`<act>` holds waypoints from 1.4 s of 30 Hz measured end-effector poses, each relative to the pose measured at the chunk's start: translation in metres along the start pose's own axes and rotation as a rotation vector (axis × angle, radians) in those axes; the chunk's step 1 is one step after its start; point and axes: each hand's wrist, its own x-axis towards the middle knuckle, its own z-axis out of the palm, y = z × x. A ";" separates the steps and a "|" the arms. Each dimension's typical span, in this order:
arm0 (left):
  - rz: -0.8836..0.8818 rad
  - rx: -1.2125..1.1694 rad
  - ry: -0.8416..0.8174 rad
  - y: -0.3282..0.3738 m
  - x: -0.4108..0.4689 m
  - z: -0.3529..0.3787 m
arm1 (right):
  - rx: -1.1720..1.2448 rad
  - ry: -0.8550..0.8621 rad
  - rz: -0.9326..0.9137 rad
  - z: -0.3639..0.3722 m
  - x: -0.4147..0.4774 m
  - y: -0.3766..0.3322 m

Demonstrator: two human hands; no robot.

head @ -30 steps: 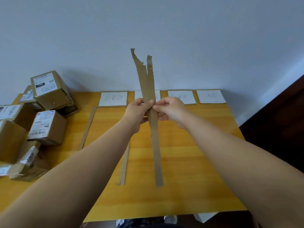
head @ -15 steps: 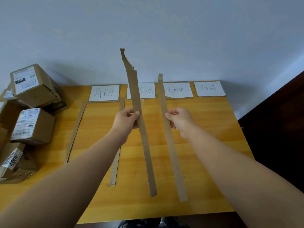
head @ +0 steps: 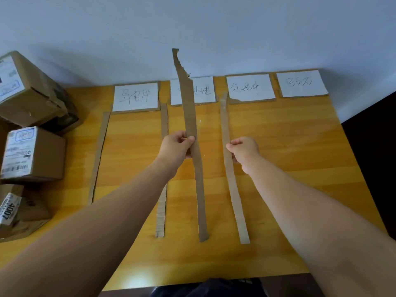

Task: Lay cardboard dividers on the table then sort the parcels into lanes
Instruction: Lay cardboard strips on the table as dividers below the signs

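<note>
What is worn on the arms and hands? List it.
Nothing shows. The left arm and right arm are bare to the frame edge, with no sleeves. The left hand and right hand have no gloves, rings or watch.

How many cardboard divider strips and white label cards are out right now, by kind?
Cardboard strips: 4, two flat on the table, one in the left hand, one in the right hand
White label cards: 4
Total: 8
</note>
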 end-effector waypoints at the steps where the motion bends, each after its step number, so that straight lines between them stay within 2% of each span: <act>1: -0.004 -0.001 -0.003 -0.001 0.002 -0.001 | -0.004 0.002 0.002 0.002 0.002 0.000; 24: -0.070 0.006 -0.053 -0.019 0.009 0.004 | -0.279 0.103 -0.003 0.005 0.009 0.015; 28: -0.069 0.007 -0.050 -0.018 0.005 0.005 | -0.394 0.118 -0.055 0.001 0.004 0.013; 31: -0.069 -0.011 -0.045 -0.015 0.002 0.005 | -0.365 0.128 -0.118 0.001 -0.003 0.008; 34: -0.047 -0.014 -0.051 -0.009 -0.004 0.006 | -0.175 0.028 -0.161 -0.002 -0.011 -0.002; 39: 0.048 -0.041 -0.056 0.009 -0.018 0.008 | 0.137 -0.290 -0.167 -0.019 -0.045 -0.032; 42: 0.086 -0.051 -0.047 0.023 -0.027 0.013 | 0.255 -0.413 -0.180 -0.031 -0.063 -0.043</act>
